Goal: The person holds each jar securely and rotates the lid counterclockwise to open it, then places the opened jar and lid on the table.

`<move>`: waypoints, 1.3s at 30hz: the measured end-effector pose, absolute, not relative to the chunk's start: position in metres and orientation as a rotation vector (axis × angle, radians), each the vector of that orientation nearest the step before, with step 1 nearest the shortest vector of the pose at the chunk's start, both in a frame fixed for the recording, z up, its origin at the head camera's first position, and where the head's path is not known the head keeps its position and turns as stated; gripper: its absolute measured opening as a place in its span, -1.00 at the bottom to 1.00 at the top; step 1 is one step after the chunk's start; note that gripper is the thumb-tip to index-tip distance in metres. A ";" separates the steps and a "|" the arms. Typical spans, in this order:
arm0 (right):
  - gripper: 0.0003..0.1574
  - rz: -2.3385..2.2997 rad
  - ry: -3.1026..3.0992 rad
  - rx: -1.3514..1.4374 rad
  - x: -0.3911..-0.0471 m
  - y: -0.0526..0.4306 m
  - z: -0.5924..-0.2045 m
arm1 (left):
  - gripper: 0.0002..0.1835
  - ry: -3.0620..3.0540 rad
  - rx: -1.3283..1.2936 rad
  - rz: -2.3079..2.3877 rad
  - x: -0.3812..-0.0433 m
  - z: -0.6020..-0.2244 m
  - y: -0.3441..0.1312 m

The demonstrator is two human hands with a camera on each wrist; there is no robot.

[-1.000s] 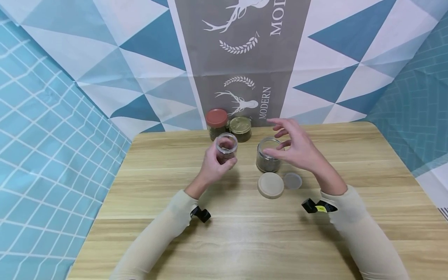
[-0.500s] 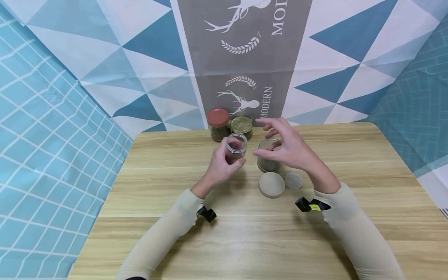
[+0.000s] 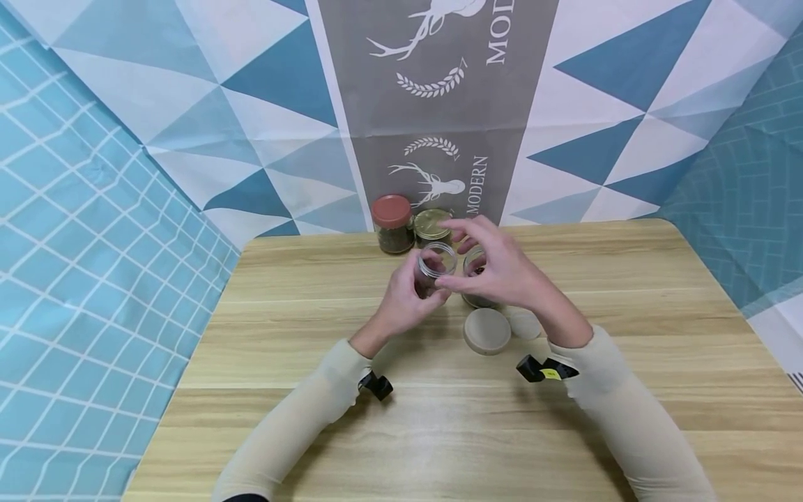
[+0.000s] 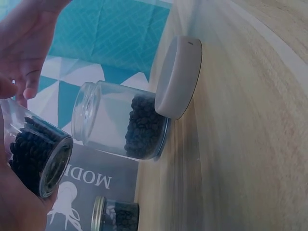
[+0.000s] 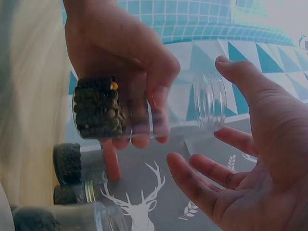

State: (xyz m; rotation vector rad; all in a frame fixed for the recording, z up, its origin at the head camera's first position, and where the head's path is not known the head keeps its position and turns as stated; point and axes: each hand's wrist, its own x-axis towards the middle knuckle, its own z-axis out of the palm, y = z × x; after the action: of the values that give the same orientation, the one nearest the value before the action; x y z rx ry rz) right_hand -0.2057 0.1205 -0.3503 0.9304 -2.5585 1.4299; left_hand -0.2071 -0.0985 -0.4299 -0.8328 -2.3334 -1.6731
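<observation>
Head view: left hand (image 3: 401,298) is gripping clear jar (image 3: 436,266), fingers curled round its side. Right hand (image 3: 505,272) is hovering at the jar's 3 o'clock, thumb and fingers spread; rim contact cannot be told. Red-lidded jar (image 3: 392,226) is standing at 10 o'clock, gold-lidded jar (image 3: 431,224) at 12; pale lid (image 3: 487,331) is lying at 5.

Left wrist: dark beans (image 4: 32,151) are occupying the clear jar's base end; second jar (image 4: 120,120), lidless, is standing at its 2 o'clock.

Right wrist: the right hand's thumb is pointing toward the clear jar's mouth from 1 o'clock.
</observation>
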 end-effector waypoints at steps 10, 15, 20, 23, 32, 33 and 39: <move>-0.17 1.367 -2.566 0.989 -0.197 0.111 -0.351 | -0.38 -2.412 -0.871 -1.564 -0.207 -0.430 -0.096; -0.25 1.302 -2.563 1.001 -0.196 0.110 -0.350 | -0.35 -2.441 -0.863 -1.539 -0.205 -0.429 -0.096; -0.36 1.186 -2.545 1.018 -0.199 0.107 -0.352 | -0.35 -2.456 -0.859 -1.501 -0.205 -0.429 -0.096; -0.44 1.142 -2.546 1.026 -0.199 0.105 -0.352 | -0.38 -2.470 -0.853 -1.491 -0.205 -0.428 -0.097; -0.44 1.137 -2.572 1.002 -0.198 0.104 -0.350 | -0.37 -2.494 -0.846 -1.472 -0.205 -0.426 -0.096; -0.45 1.139 -2.572 1.001 -0.198 0.104 -0.350 | -0.37 -2.494 -0.846 -1.470 -0.205 -0.426 -0.096; -0.46 1.152 -2.578 1.000 -0.200 0.105 -0.352 | -0.37 -2.501 -0.843 -1.445 -0.206 -0.426 -0.096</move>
State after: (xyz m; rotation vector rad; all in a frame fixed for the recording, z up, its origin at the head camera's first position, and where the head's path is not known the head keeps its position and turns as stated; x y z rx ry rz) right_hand -0.2000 0.1051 -0.3517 0.9996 -2.5776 1.1519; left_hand -0.2063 -0.0964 -0.4262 -0.8426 -2.5012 -1.4452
